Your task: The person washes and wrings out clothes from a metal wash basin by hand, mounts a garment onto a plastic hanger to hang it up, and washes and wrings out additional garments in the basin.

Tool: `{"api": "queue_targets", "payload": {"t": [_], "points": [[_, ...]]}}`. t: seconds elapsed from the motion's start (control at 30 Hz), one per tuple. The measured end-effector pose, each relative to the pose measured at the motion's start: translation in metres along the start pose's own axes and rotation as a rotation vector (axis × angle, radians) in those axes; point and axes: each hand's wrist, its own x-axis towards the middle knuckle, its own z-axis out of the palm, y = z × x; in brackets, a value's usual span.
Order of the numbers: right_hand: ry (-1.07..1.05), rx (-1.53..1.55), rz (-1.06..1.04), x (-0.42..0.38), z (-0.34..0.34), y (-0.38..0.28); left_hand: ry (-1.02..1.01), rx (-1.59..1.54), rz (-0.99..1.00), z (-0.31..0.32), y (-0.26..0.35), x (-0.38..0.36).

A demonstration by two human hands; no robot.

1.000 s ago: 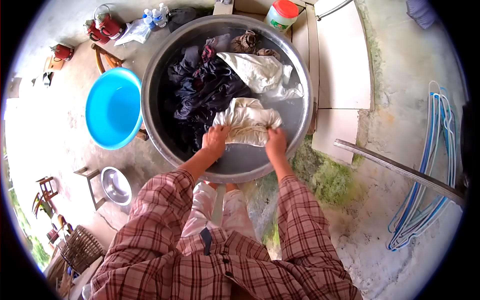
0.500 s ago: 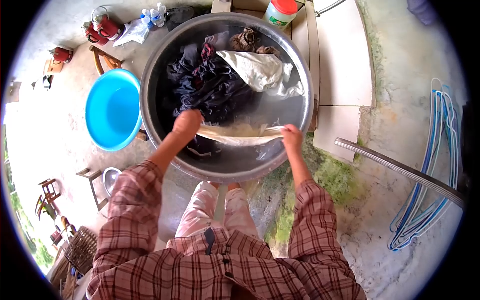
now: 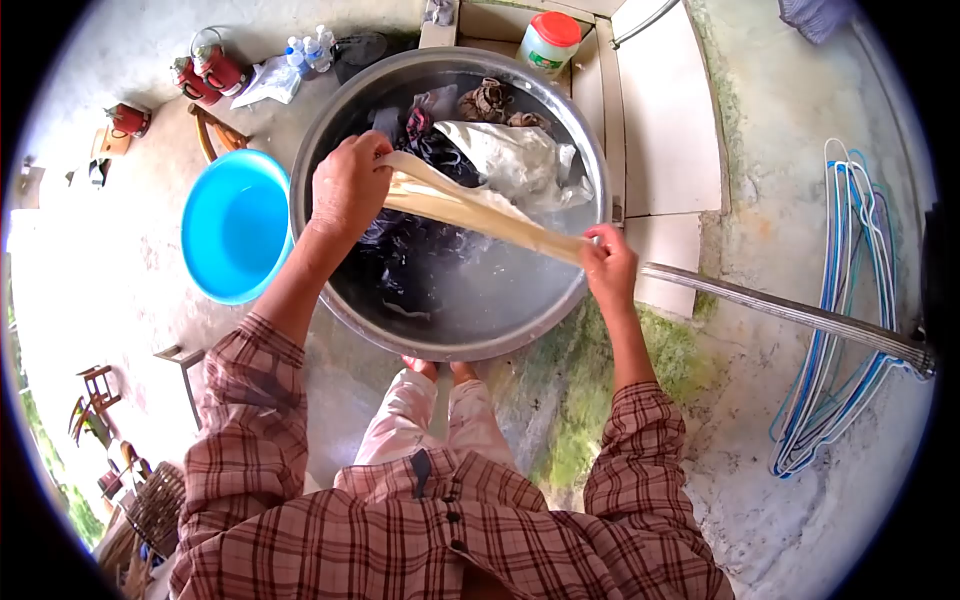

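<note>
A pale yellow cloth (image 3: pixel 470 211) is stretched between my two hands above a large metal basin (image 3: pixel 455 352). My left hand (image 3: pixel 348 185) grips its left end, over the basin's left side. The other end is pinched in my right hand (image 3: pixel 610 262), just past the basin's right rim and lower than the left. Cloudy water (image 3: pixel 480 300) fills the basin. Dark wet clothes (image 3: pixel 395 265) lie in it under the cloth, partly hidden by it. Farther back are a white garment (image 3: pixel 515 160) and a brown bunched cloth (image 3: pixel 485 100).
A blue plastic tub (image 3: pixel 235 228) stands left of the basin. A red-lidded container (image 3: pixel 550 42) sits on the tiled ledge (image 3: pixel 665 150) behind. To the right, a ridged metal pole (image 3: pixel 790 312) juts in beside hanging clothes hangers (image 3: pixel 835 320). Red thermoses (image 3: pixel 215 62) stand at back left.
Both hands have risen from the water with the cloth, the left most of all. The cloth now slants down to the right, and my right hand has moved outward past the rim.
</note>
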Motion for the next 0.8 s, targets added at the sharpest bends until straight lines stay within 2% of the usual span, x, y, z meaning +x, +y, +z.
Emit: {"api": "queue_targets", "payload": {"t": [0.03, 0.07, 0.1, 0.17, 0.2, 0.27, 0.3, 0.37, 0.47, 0.57, 0.6, 0.77, 0.8], "points": [[-0.090, -0.091, 0.002, -0.005, 0.001, 0.002, -0.031, -0.024, -0.107, 0.011, -0.009, -0.003], [-0.093, -0.172, -0.053, -0.010, 0.006, 0.011, -0.064, -0.049, -0.216, 0.025, -0.020, -0.007], [0.002, -0.213, -0.104, -0.012, 0.009, 0.021, -0.092, -0.073, -0.324, 0.037, -0.028, -0.009], [0.188, -0.292, -0.204, -0.016, 0.014, 0.040, -0.122, 0.052, -0.308, 0.052, -0.032, -0.022], [0.228, -0.345, -0.179, -0.016, 0.012, 0.047, -0.188, 0.114, -0.263, 0.057, -0.037, -0.029], [0.246, -0.194, -0.084, -0.026, 0.020, 0.075, -0.345, 0.219, -0.182, 0.074, -0.056, -0.046], [0.255, -0.118, -0.037, -0.032, 0.022, 0.084, -0.432, 0.257, -0.218, 0.071, -0.045, -0.054], [0.223, 0.436, 0.387, -0.049, 0.029, 0.089, -0.563, 0.310, -0.128, 0.078, -0.045, -0.081], [0.211, 1.192, 0.888, -0.071, 0.040, 0.108, -0.594, 0.251, -0.173, 0.085, -0.045, -0.121], [0.300, 1.349, 1.150, -0.089, 0.046, 0.096, -0.584, 0.264, -0.192, 0.098, -0.067, -0.155], [0.306, 1.377, 1.160, -0.096, 0.045, 0.095, -0.560, 0.243, -0.226, 0.105, -0.075, -0.162], [-0.094, 1.308, 1.026, -0.108, 0.054, 0.113, -0.461, 0.189, -0.363, 0.135, -0.101, -0.182], [-0.156, 1.283, 1.006, -0.107, 0.056, 0.115, -0.445, -0.057, -0.583, 0.131, -0.094, -0.177]]}}
